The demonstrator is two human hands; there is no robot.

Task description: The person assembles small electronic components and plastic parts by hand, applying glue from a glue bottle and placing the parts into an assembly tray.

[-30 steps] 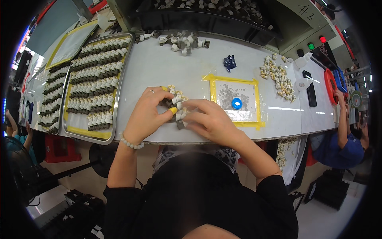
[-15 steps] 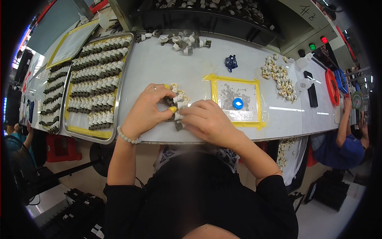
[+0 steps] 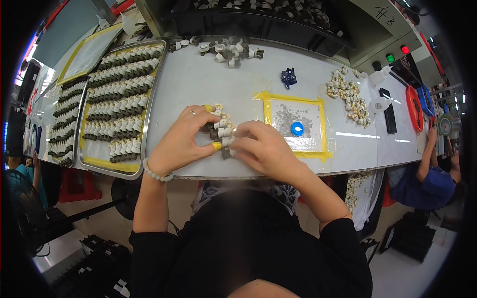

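Note:
A short row of small white-and-dark pieces (image 3: 221, 130) with yellowish tips stands on the white table in front of me. My left hand (image 3: 185, 138) curves round its left side, forefinger and thumb in yellow finger covers and pressed against the row's two ends. From the right, my right hand (image 3: 266, 151) reaches the near end with bent, slightly blurred fingers, closed at a small white-and-dark piece they partly hide. To the left, a metal tray (image 3: 140, 173) carries several neat rows of similar pieces.
A yellow-taped square (image 3: 326, 133) with grey spots bears a blue round cap (image 3: 297, 129). Loose white-and-yellow pieces (image 3: 348, 97) lie at right, loose white-and-dark pieces (image 3: 231, 52) at the back. Nearby are a crumpled dark blue wrapper (image 3: 288, 78) and a white bottle (image 3: 380, 105). Another person (image 3: 425, 184) works far right.
My right hand has shifted slightly right and up along the near end of the row, uncovering more of the pieces. My left hand stays almost in place, its thumb a little lower.

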